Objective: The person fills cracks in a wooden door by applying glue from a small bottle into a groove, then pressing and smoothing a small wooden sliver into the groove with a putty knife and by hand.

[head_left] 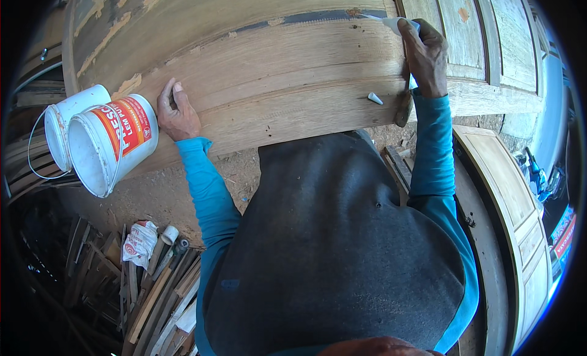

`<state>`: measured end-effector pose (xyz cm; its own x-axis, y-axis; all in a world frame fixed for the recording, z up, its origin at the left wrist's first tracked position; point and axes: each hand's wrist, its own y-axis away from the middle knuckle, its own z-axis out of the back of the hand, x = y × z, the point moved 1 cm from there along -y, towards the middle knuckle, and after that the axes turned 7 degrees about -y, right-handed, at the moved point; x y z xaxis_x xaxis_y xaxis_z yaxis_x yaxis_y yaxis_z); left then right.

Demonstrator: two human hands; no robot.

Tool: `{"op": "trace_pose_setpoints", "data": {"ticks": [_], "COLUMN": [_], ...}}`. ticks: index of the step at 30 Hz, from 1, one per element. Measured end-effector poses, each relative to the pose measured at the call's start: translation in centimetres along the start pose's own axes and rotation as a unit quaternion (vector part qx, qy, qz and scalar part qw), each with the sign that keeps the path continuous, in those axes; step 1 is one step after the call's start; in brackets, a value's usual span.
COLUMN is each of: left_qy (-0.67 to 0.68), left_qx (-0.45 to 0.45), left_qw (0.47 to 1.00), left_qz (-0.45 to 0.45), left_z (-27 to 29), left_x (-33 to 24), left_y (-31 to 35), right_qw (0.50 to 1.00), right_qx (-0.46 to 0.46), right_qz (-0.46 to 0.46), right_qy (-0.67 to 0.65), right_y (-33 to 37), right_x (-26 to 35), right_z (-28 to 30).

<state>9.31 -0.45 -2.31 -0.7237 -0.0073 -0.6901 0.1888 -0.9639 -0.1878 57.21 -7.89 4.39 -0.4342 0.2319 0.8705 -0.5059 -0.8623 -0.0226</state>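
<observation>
Dirt floor (pixel 229 178) under the work, scrap wood (pixel 162 301) heaped at lower left, a framed door (pixel 510 194) off to the right. Work surface is a large wooden panel (pixel 287 81) lying across in front of the person.

Key geometry: white nozzle bottle (pixel 393 24) is over the panel's far right area, long axis roughly sideways, nozzle pointing left and slightly away from the person. Tip sits at or just right of a rough brown spot (pixel 353 13) on the dark strip (pixel 299 18); contact vs. small gap, can't tell. Bottle axis runs nearly in line with the strip's right end; strip bends away leftward, toward the panel's near left.

Right hand (pixel 427 57) is clamped on the bottle, fingers closed round its rear end. It's the nearer hand to the spot by far.

Left hand (pixel 179 115) is well apart from it, by the near edge toward the left corner, fingers loosely curled, tips parted, nothing seen in it. White bucket (pixel 132 126) with red label just beside it; touching or not, unclear. Second white bucket (pixel 56 136) behind.

White conical cap (pixel 375 98) lies on its side near the panel's near edge, right part, nearer the right hand.
</observation>
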Motion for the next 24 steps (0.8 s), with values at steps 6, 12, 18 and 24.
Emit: {"op": "trace_pose_setpoints", "data": {"ticks": [6, 12, 18, 24], "left_qy": [-0.005, -0.005, -0.013, 0.019], "left_qx": [-0.01, -0.039, -0.034, -0.041], "left_qw": [1.0, 0.999, 0.999, 0.999], "left_qz": [-0.001, -0.017, -0.022, -0.015], "left_z": [0.1, -0.1, 0.0, 0.0], "left_x": [-0.4, -0.2, 0.1, -0.1], "left_y": [0.1, -0.1, -0.1, 0.1], "right_qw": [0.999, 0.992, 0.988, 0.988], "right_qx": [-0.015, 0.048, 0.122, 0.147], "right_qz": [0.009, -0.048, 0.002, 0.036], "right_qy": [-0.03, -0.108, -0.099, -0.031], "right_y": [0.0, 0.6, 1.2, 0.3], "right_x": [0.8, 3.0, 6.1, 5.5], "right_z": [-0.7, -3.3, -7.9, -10.2]}}
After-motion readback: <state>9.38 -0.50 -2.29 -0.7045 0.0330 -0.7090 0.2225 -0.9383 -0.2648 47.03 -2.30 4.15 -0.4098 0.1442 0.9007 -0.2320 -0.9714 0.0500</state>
